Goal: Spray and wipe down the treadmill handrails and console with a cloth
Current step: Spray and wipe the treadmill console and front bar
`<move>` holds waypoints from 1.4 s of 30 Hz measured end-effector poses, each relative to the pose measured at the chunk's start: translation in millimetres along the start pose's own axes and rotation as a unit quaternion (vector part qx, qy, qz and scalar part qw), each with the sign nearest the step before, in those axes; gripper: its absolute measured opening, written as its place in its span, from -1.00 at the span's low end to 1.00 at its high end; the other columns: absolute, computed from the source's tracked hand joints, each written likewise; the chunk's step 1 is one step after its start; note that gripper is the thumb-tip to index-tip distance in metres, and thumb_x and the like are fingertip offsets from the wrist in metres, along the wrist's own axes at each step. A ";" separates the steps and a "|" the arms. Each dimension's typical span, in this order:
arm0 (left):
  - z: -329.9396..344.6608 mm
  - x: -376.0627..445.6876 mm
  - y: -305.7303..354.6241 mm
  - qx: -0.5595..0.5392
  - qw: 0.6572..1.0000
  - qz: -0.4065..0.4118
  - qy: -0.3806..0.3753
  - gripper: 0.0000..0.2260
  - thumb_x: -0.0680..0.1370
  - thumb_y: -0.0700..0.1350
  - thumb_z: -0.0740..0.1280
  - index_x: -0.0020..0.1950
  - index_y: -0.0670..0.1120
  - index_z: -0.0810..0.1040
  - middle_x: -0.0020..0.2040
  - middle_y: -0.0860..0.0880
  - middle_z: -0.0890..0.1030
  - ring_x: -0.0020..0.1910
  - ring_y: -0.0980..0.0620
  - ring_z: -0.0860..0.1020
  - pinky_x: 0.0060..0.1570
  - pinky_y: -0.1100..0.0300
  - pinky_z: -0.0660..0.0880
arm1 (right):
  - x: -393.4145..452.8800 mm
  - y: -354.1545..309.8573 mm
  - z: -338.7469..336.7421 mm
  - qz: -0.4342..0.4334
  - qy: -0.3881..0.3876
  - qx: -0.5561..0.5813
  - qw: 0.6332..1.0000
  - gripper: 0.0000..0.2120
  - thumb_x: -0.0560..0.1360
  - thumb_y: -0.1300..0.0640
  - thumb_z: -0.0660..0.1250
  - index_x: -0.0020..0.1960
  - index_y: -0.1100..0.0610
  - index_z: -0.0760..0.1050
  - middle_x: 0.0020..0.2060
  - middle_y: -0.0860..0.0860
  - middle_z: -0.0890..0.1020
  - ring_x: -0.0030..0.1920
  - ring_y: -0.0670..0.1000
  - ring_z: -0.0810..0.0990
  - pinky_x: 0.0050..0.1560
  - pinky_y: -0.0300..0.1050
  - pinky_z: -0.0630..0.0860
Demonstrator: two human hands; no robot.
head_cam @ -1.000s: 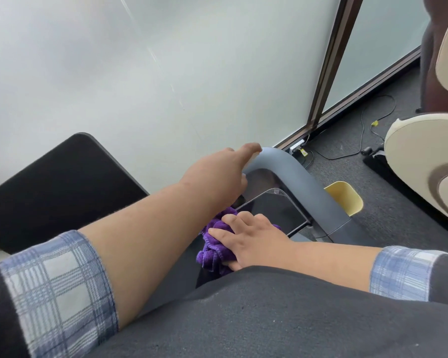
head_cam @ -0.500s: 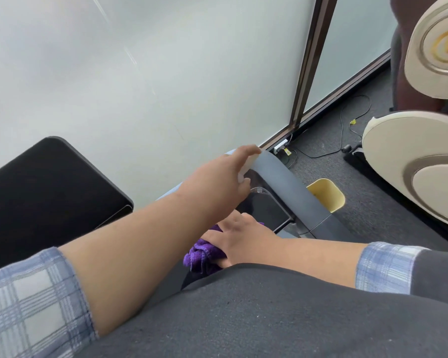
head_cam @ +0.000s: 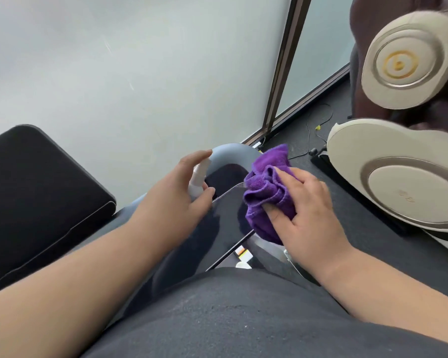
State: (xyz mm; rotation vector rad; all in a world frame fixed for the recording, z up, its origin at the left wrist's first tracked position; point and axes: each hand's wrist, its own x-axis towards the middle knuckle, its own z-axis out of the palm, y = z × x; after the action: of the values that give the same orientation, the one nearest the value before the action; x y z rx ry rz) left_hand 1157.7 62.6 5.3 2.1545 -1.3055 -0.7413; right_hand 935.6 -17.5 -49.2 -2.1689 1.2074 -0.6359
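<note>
head view, looking down past a dark grey shirt (head_cam: 230, 319). left hand (head_cam: 176, 195) grips a small white spray bottle (head_cam: 198, 178): fingers and thumb curled round its body, forefinger stretched over the top. the bottle sits above the far left edge of the treadmill console (head_cam: 225, 202), a dark glossy panel. right hand (head_cam: 305, 220) holds a bunched purple cloth (head_cam: 267, 189), fingers curled into the folds, thumb tucked under the lower part. the cloth lies over the right edge of the console and against the grey handrail (head_cam: 230, 152), which curves round the console's far end. cannot tell how firmly the cloth presses on the surface. the two hands are near each other but apart, with console between them. a black padded panel (head_cam: 36, 182) lies at left, beside a frosted glass wall (head_cam: 140, 73). a beige and brown massage chair (head_cam: 404, 164) stands at right on dark carpet (head_cam: 347, 215). thin cables (head_cam: 318, 130) trail on the carpet near the brown window frame (head_cam: 282, 73). small labels below the console are too blurred to read.
</note>
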 end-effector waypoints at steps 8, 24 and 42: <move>7.5 -13.6 -12.7 -0.052 0.998 0.015 -0.021 -0.49 0.53 0.05 0.32 0.29 0.53 0.18 -0.01 0.26 0.58 -0.17 0.11 0.59 -0.04 -0.03 0.58 | 25.6 22.0 15.8 0.094 -0.177 -0.328 0.923 -0.10 0.48 -0.40 0.23 0.62 -0.04 -0.09 0.51 0.13 0.21 0.39 0.18 0.33 0.39 0.09 0.29; 15.8 -10.0 -13.7 -0.066 0.997 0.018 -0.020 -0.45 0.55 -0.01 0.37 0.25 0.56 0.20 -0.06 0.30 0.58 -0.18 0.28 0.55 -0.13 0.34 0.41 | 57.2 28.7 1.3 0.083 -0.240 -0.276 0.927 -0.13 0.48 -0.31 0.33 0.60 0.00 0.00 0.26 0.15 0.45 0.25 0.20 0.48 0.22 0.04 0.40; 19.2 -19.2 -5.3 -0.046 0.999 0.018 0.001 -0.43 0.55 0.05 0.35 0.22 0.63 0.11 -0.05 0.27 0.56 -0.08 0.25 0.53 -0.03 0.36 0.44 | 93.4 23.5 14.2 0.028 -0.277 -0.328 0.903 -0.07 0.49 -0.41 0.19 0.62 0.03 -0.12 0.26 0.20 0.44 0.18 0.25 0.53 0.22 0.10 0.44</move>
State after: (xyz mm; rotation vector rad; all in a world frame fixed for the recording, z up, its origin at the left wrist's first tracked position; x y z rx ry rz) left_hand 1140.5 79.3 -8.4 2.0545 -1.2801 -0.7684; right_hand 975.4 -105.2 -63.4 -2.5640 1.2499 0.4843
